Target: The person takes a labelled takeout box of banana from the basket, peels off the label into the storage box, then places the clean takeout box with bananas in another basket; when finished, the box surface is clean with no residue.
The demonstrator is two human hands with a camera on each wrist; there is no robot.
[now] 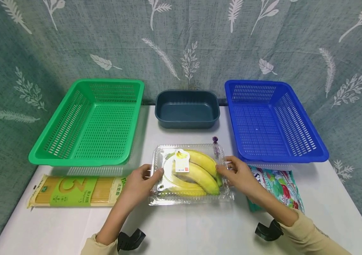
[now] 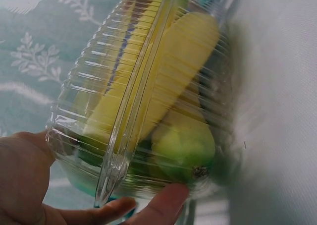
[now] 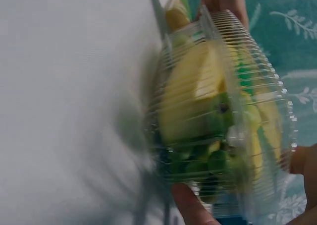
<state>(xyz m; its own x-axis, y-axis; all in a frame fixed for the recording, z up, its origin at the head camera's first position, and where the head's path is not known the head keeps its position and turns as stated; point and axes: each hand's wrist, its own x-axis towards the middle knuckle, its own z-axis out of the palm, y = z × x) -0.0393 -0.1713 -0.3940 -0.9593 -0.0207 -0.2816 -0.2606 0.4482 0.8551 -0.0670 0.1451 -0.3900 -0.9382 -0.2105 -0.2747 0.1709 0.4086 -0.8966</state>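
Observation:
A clear plastic clamshell box (image 1: 196, 202) stands over the middle of the white table, with yellow bananas (image 1: 201, 177) and other yellow-green fruit (image 2: 183, 150) inside. A white label with a banana picture (image 1: 182, 162) lies on its lid. My left hand (image 1: 139, 182) grips the box's left end, thumb on the lid and fingers down the side. At the opposite end my right hand (image 1: 238, 175) holds it the same way. Both wrist views show fingertips low on the ribbed sides, near the bottom.
Behind are a green basket (image 1: 130, 141), a dark blue-grey tub (image 1: 187, 124) and a blue basket (image 1: 282, 158). A pasta pack (image 1: 72, 191) lies at left, a colourful candy bag (image 1: 279, 187) at right, partly behind my right forearm. A small purple-wrapped item (image 1: 215, 139) shows just behind the box.

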